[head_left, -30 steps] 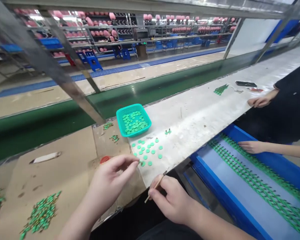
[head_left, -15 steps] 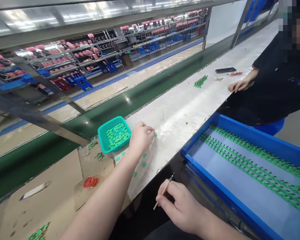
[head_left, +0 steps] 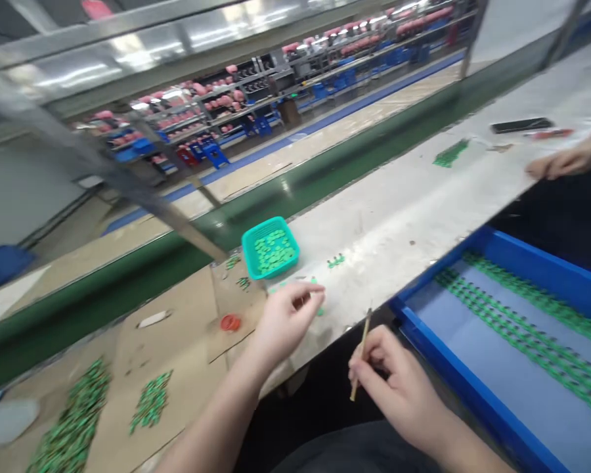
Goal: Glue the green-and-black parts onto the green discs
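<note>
My left hand (head_left: 288, 318) hovers over the white worktop, thumb and forefinger slightly apart with nothing visible between them. Beneath and beside its fingertips lie a few flat green discs (head_left: 320, 311), partly hidden by the hand. Just beyond stands a short row of small green pieces with dark tops (head_left: 335, 261). A teal basket (head_left: 249, 257) holding many green discs sits behind the hand. My right hand (head_left: 398, 387) is closed on a thin paintbrush (head_left: 360, 364), its dark tip pointing up, near the worktop's front edge.
A red pot (head_left: 230, 322) and piles of small green and brown parts (head_left: 150, 402) lie on cardboard at left. A blue tray (head_left: 443, 351) with rows of green pieces is at right. A co-worker's hand (head_left: 564, 163) rests farther along the bench, near a phone (head_left: 522, 125).
The view has swung left. My left hand has drawn back from the row of small green pieces, which stays on the worktop, and its fingers have parted. My right hand still grips the paintbrush.
</note>
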The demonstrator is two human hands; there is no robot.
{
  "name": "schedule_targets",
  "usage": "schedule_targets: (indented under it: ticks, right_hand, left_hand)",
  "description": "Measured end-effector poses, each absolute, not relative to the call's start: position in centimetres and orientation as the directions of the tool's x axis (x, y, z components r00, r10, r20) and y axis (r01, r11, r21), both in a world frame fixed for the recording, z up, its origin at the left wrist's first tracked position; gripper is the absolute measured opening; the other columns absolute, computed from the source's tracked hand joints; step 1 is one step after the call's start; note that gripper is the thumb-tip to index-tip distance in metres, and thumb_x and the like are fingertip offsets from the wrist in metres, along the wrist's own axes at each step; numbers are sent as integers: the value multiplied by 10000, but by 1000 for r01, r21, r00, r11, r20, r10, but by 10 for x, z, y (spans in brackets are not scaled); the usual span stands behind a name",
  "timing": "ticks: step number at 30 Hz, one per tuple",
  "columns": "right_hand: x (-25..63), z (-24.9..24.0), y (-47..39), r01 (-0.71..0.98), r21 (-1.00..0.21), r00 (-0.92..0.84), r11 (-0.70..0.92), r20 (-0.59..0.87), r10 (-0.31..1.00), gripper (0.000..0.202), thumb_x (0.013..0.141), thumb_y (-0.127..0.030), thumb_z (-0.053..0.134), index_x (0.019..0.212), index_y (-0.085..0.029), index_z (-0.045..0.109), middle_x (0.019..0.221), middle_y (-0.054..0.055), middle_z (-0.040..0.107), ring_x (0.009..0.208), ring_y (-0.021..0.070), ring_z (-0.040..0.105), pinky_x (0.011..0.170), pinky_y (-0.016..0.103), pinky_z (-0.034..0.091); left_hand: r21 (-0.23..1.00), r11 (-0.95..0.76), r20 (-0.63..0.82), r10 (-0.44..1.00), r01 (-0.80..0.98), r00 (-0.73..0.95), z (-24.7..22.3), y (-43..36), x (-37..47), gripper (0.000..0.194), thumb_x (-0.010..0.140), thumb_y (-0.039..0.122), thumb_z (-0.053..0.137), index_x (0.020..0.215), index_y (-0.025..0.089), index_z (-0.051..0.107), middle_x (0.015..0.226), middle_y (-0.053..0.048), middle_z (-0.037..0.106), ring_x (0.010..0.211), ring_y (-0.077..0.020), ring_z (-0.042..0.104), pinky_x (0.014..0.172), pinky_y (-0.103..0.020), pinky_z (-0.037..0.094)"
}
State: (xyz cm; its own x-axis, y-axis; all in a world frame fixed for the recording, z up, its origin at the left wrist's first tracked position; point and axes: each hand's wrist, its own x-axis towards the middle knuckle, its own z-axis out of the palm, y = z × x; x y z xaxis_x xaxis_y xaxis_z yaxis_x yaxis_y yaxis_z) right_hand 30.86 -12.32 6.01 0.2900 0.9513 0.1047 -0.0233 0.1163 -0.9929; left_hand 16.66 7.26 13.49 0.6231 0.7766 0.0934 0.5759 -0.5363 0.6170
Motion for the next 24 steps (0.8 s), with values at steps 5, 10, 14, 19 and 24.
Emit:
schedule_targets:
  ticks: [5,10,14,19,24]
  right_hand:
    - [304,62,-109,-79,-982,377,173,131,917,545,1122,-367,715,1561,-363,392,798,-73,697,669,181,730,627,281,662]
    - [301,76,-82,-44,-986,381,163,134,915,471,1098,-400,758,1432,-334,433,758,-70,750,681,192,777,651,292,694]
    - [290,89,-74,-27,-987,356,160,140,924,434,1082,-424,794,1299,-329,430,768,-57,789,677,196,798,650,290,701]
    - [280,95,-78,23,-989,335,148,147,931,443,1081,-379,805,1334,-339,445,733,-81,769,669,181,801,656,263,699]
    - [273,96,-71,77,-984,295,162,178,939,436,1095,-348,798,1422,-373,511,688,-103,706,611,165,759,604,243,663]
  left_hand:
    - [619,-481,99,832,621,546,112,26,73,323,1079,420,621,961,240,862,898,-55,827,770,-200,767,684,-300,605]
    - [567,-526,202,835,634,512,73,34,67,228,1049,364,677,1150,252,848,955,-57,779,859,-223,747,780,-355,609]
    - [487,-594,245,797,641,552,58,45,96,175,1046,259,691,1145,264,835,1022,-63,779,971,-245,743,855,-377,595]
    - [381,-628,252,776,678,578,59,46,76,92,1028,218,701,992,245,782,978,-56,774,933,-263,724,819,-394,548]
    - [333,-512,286,855,792,433,57,41,17,300,1116,392,623,889,214,706,866,-83,704,832,-286,676,761,-420,503]
